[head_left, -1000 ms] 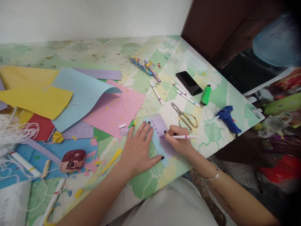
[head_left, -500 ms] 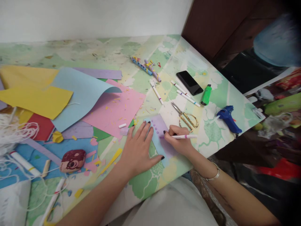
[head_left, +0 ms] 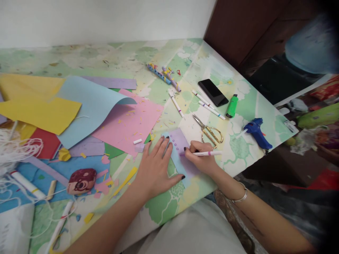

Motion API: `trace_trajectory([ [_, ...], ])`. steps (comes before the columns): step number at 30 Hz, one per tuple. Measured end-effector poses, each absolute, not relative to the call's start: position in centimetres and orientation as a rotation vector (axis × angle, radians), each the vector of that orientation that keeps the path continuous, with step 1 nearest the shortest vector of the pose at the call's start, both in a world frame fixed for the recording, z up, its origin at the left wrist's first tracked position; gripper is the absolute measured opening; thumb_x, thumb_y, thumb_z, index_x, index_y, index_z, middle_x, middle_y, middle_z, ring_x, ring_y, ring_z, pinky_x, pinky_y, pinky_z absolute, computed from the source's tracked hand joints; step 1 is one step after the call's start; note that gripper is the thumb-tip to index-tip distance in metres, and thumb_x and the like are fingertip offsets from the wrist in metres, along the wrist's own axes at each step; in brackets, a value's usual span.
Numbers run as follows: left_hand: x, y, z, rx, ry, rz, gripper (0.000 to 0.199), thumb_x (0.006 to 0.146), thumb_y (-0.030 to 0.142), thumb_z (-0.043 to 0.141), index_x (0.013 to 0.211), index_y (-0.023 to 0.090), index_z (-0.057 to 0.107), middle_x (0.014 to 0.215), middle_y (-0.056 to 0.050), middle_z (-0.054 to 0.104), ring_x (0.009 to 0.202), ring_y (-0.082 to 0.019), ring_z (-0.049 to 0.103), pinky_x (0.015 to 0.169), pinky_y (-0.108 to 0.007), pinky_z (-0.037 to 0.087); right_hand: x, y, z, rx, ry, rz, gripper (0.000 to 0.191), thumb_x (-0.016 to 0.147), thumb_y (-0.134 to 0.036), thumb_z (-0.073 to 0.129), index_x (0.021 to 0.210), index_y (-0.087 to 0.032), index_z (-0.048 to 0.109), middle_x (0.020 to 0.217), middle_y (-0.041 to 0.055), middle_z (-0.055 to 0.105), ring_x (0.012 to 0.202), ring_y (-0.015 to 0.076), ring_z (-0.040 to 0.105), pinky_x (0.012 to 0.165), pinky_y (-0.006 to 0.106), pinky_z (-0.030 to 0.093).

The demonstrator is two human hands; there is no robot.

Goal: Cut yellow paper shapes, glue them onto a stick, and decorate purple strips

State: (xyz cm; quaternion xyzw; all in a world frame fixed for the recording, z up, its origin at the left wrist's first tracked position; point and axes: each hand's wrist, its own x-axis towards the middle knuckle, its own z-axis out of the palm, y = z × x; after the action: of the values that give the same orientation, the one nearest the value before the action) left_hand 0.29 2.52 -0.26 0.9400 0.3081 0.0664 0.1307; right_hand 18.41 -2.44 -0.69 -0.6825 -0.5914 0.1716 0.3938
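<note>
My right hand is closed around a white marker with a purple band, its tip on a small lilac paper. Several little purple circles run in a row along the paper's left side. Under the lilac piece, a light blue paper strip shows along the left edge. My left hand lies flat with fingers spread, its fingertips at the edge of these papers. Just beyond my right hand rest gold-handled scissors.
A black phone, a green highlighter, several white markers and a blue glue gun lie to the right and beyond. Leftward are coloured sheets, white string, a dark red case and paper scraps.
Almost nothing differs. Both hands keep their places, with the marker still at the lilac paper; the view has shifted very slightly.
</note>
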Motion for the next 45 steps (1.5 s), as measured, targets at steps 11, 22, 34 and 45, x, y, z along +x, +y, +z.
trace_trajectory([
  [11,0.25,2.47,-0.35,2.73,0.89,0.222,0.085,0.073,0.065,0.048,0.136,0.01,0.035,0.148,-0.016,0.029,0.138,-0.032,0.017,0.111,-0.056,0.009,18.31,-2.45,-0.76,-1.687,-1.467,0.395,0.032,0.069,-0.012,0.052,0.051,-0.018,0.027,0.044,-0.0079,0.03,0.042,0.0051,0.03,0.045,0.02,0.025],
  [22,0.31,2.49,-0.4,2.732,0.886,0.222,0.085,0.074,0.066,0.048,0.136,0.009,0.035,0.147,-0.016,0.029,0.138,-0.032,0.017,0.11,-0.057,0.009,18.42,-2.5,-0.69,-1.72,-1.459,0.475,0.033,0.073,-0.018,0.054,0.051,-0.019,0.029,0.044,-0.0077,0.032,0.043,0.0059,0.031,0.045,0.021,0.026],
  [34,0.27,2.47,-0.34,2.719,0.894,0.223,0.084,0.074,0.065,0.048,0.136,0.01,0.035,0.148,-0.016,0.028,0.138,-0.032,0.017,0.111,-0.056,0.008,18.29,-2.46,-0.69,-1.74,-1.455,0.469,0.033,0.073,-0.019,0.054,0.051,-0.019,0.029,0.045,-0.0076,0.031,0.043,0.0066,0.03,0.046,0.022,0.026],
  [45,0.3,2.47,-0.27,2.726,0.902,0.185,0.084,0.074,0.066,0.047,0.136,0.01,0.035,0.149,-0.015,0.027,0.139,-0.031,0.015,0.111,-0.055,0.007,18.52,-2.41,-0.73,-1.702,-1.413,0.498,0.033,0.069,-0.016,0.054,0.05,-0.02,0.027,0.044,-0.0078,0.03,0.042,0.0065,0.03,0.044,0.022,0.025],
])
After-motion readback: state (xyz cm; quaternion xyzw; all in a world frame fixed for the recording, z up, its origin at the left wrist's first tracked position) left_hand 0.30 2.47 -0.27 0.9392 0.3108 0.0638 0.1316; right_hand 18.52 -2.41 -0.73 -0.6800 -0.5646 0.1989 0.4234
